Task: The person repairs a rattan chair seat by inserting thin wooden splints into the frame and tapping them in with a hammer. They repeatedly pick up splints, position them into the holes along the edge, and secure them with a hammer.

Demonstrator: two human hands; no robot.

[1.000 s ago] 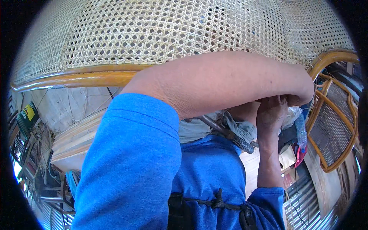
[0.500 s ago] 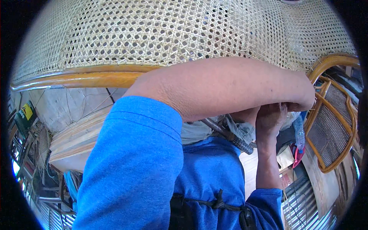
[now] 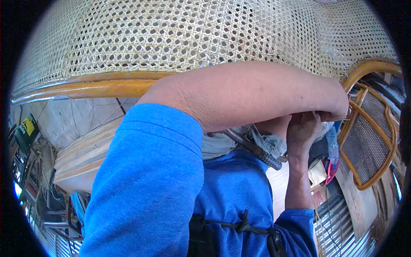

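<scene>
Head view, left forearm (image 3: 257,92) hiding left hand, right hand (image 3: 303,128) grip unclear, cane panel (image 3: 180,38) behind.

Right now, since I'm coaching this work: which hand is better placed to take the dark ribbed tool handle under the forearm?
Probably the right hand: it sits close beside the dark ribbed tool handle. The left hand reaches further out, below the curved brown wooden rim, with its forearm crossing above the handle.

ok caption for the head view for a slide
Both hands, left and right, meet under a woven cane panel.
</scene>
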